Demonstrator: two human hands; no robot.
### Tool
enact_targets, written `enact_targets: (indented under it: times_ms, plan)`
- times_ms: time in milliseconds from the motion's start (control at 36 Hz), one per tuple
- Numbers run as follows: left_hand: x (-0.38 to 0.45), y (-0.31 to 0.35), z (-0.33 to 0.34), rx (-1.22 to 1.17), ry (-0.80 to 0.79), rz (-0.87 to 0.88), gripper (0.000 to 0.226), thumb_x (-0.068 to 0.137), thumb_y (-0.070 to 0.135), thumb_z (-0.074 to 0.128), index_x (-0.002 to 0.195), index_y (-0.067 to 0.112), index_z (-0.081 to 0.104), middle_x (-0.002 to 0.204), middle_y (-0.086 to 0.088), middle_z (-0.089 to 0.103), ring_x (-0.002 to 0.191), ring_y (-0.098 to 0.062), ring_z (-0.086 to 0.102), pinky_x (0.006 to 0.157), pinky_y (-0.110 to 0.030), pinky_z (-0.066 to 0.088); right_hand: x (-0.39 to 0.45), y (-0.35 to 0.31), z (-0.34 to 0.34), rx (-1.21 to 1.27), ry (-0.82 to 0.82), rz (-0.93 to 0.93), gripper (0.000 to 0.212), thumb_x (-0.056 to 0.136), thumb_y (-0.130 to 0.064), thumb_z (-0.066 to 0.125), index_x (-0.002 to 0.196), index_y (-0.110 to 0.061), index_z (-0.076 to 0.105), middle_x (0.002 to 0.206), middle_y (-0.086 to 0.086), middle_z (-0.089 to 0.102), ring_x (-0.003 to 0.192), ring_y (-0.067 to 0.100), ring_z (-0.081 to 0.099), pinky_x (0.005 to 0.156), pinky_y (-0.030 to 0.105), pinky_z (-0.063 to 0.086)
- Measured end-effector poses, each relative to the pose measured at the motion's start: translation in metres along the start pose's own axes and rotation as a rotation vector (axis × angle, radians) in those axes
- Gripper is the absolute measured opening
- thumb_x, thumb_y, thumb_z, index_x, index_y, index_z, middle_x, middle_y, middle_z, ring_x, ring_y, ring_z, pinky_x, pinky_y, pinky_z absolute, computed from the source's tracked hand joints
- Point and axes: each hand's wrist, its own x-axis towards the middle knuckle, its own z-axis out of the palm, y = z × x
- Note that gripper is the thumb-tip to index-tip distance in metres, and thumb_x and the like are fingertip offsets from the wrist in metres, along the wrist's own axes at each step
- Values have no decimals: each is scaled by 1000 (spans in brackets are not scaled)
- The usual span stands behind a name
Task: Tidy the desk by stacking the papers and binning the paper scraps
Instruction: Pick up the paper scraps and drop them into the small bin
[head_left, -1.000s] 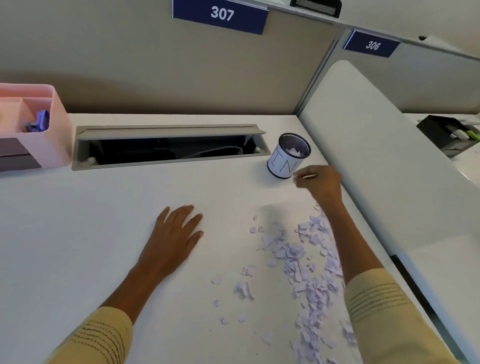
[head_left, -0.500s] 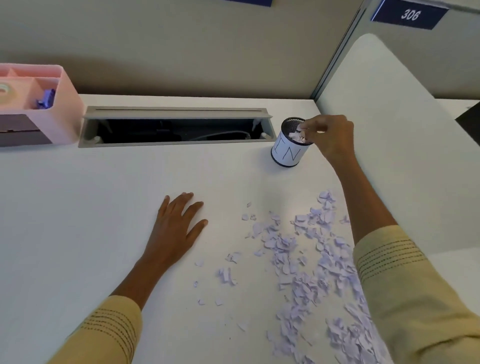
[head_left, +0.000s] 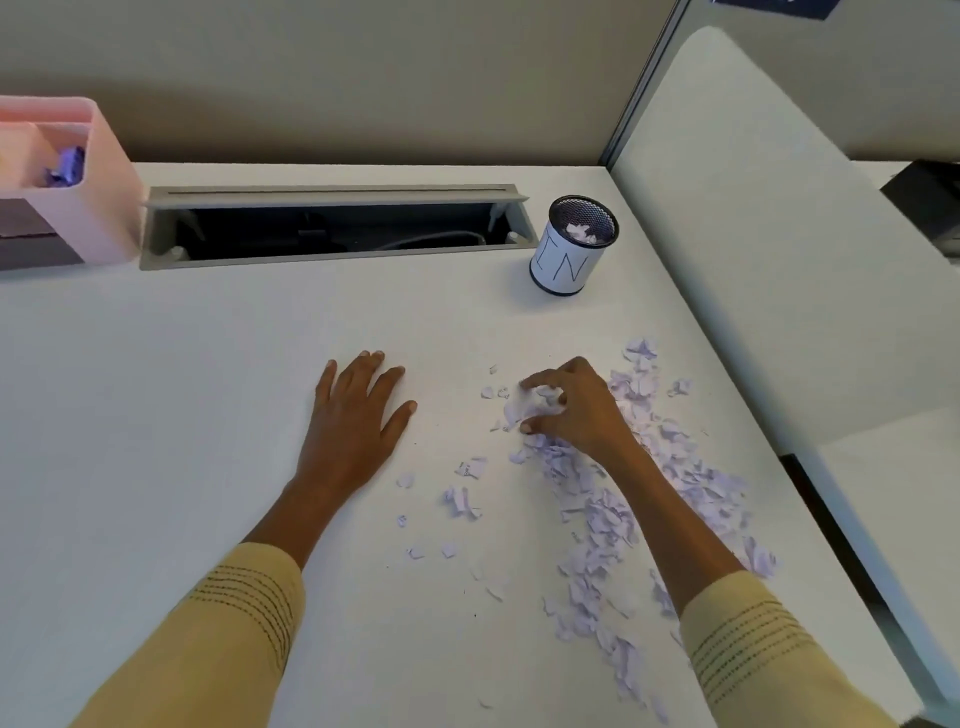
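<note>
a white counter (head_left: 156, 415) is being viewed from above, and paper scraps (head_left: 613, 514) are being shown strewn in a loose band over its right half, running from about 1 o'clock of the right hand down toward the near edge at 5 o'clock. a few stray pieces are lying apart at 7 o'clock of that hand. the right hand (head_left: 571, 405) is being lowered onto the far end of the band, its fingers curled and a small clump of scraps being gathered and pinched between the fingertips and thumb. the left hand (head_left: 358, 415) is being rested flat on the bare counter at 9 o'clock of the right hand, fingers spread and straight, nothing being held.

a small mesh cup (head_left: 574, 247), wrapped in white paper lettered "in", is being kept upright at 12 o'clock of the right hand, well apart from it; some scraps are being seen inside it. just beside the cup at 9 o'clock, an open cable tray (head_left: 332, 228) is being shown sunk into the counter. a pink organiser (head_left: 98, 208) is standing at the far left, at 10 o'clock of the left hand. a pale partition (head_left: 779, 260) is bordering the counter on the right. yellow sleeves are being worn on both forearms.
</note>
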Motion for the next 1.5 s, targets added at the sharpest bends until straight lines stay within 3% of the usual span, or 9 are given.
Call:
enact_targets:
  times_ms: [167, 361, 722, 861, 972, 1056, 1167, 1333, 1500]
  plan:
    - [4, 1, 1, 22, 24, -1, 54, 93, 47, 32, 122, 10, 59, 132, -15, 54, 127, -32, 47, 110, -52, 25, 3, -13, 1, -23, -23, 15, 13, 76, -2, 73, 86, -9, 75, 82, 0, 60, 72, 17, 60, 71, 26, 52]
    - [2, -2, 2, 23, -1, 7, 58, 94, 49, 29, 126, 10, 58, 137, -15, 52, 130, -32, 45, 113, -51, 23, 5, -9, -24, 228, -22, 66, 10, 73, 8, 71, 79, 1, 73, 69, 11, 69, 43, 6, 62, 45, 9, 44]
    - [0, -1, -1, 48, 24, 22, 56, 95, 47, 30, 125, 9, 59, 135, -14, 54, 128, -30, 48, 111, -51, 28, 106, -37, -131, 484, 418, 31, 24, 67, 6, 77, 90, 10, 72, 68, 13, 67, 52, 21, 65, 62, 27, 59]
    - [1, -2, 1, 64, 27, 19, 55, 95, 46, 31, 125, 10, 60, 134, -14, 54, 128, -29, 49, 111, -51, 28, 141, -45, -132, 316, 414, 85, 16, 73, 4, 72, 89, 5, 74, 67, 9, 65, 48, 13, 64, 63, 21, 58]
    - [2, -2, 3, 65, 22, 11, 55, 95, 47, 30, 124, 10, 61, 134, -15, 55, 127, -30, 50, 111, -52, 29, 142, -47, -134, 249, 439, 31, 13, 73, -10, 72, 86, -8, 76, 81, 10, 71, 76, 24, 67, 86, 36, 55]
    - [1, -2, 3, 71, 36, 21, 54, 95, 45, 32, 124, 9, 61, 133, -16, 55, 126, -32, 50, 110, -53, 31, 121, -47, -133, 283, 458, -38, 14, 73, -11, 74, 87, -9, 76, 82, 8, 71, 74, 19, 64, 80, 38, 58]
    - [0, -2, 3, 70, 47, 47, 52, 96, 43, 32, 122, 10, 62, 131, -18, 56, 124, -35, 51, 107, -55, 34, 71, -41, -108, 290, 274, -52, 31, 67, -26, 85, 94, -18, 72, 84, 1, 69, 69, 18, 60, 61, 31, 53]
    - [-1, -1, 0, 25, -3, 43, 61, 100, 49, 19, 122, 13, 63, 131, -15, 57, 122, -31, 53, 109, -53, 33, 3, -12, -45, -103, -229, -59, 73, 51, -42, 90, 117, -36, 58, 114, 1, 46, 106, 21, 49, 91, 36, 45]
    - [-6, -3, 0, -24, -43, 46, 61, 91, 59, 33, 128, 17, 60, 139, -12, 50, 133, -27, 43, 115, -53, 23, -23, -7, -4, -237, -223, -133, 64, 60, -30, 87, 116, -41, 57, 120, -4, 38, 107, 15, 36, 83, 31, 42]
